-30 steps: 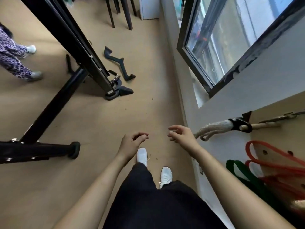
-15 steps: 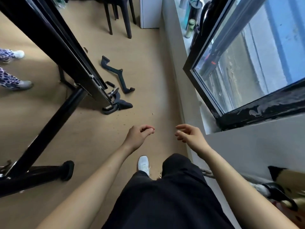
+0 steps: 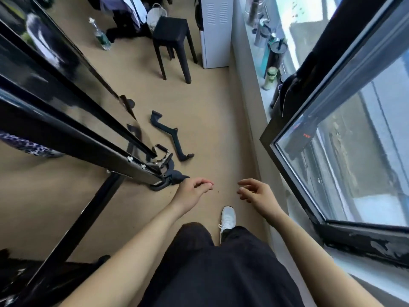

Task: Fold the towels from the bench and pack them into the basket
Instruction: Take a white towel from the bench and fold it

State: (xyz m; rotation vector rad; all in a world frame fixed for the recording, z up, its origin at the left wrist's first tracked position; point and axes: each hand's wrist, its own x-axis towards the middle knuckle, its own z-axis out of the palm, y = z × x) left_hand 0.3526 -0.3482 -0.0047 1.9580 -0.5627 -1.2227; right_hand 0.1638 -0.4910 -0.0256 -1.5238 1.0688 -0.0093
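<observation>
No towel, bench or basket shows in the head view. My left hand (image 3: 192, 191) hangs in front of me over the tan floor, fingers loosely curled and holding nothing. My right hand (image 3: 256, 192) is level with it a little to the right, fingers apart and empty. Below them are my black trousers and one white shoe (image 3: 228, 218) stepping forward.
A black gym machine frame (image 3: 73, 138) fills the left side, with a black handle bar (image 3: 170, 138) lying on the floor ahead. A black stool (image 3: 172, 41) and a white cabinet (image 3: 215, 29) stand further on. An open window (image 3: 332, 120) juts in at right, bottles on its sill (image 3: 271, 77).
The view has moved forward along the floor and tilted up, bringing the stool, cabinet and sill bottles into sight. The pegboard with ropes has dropped out of view. Both hands stay empty.
</observation>
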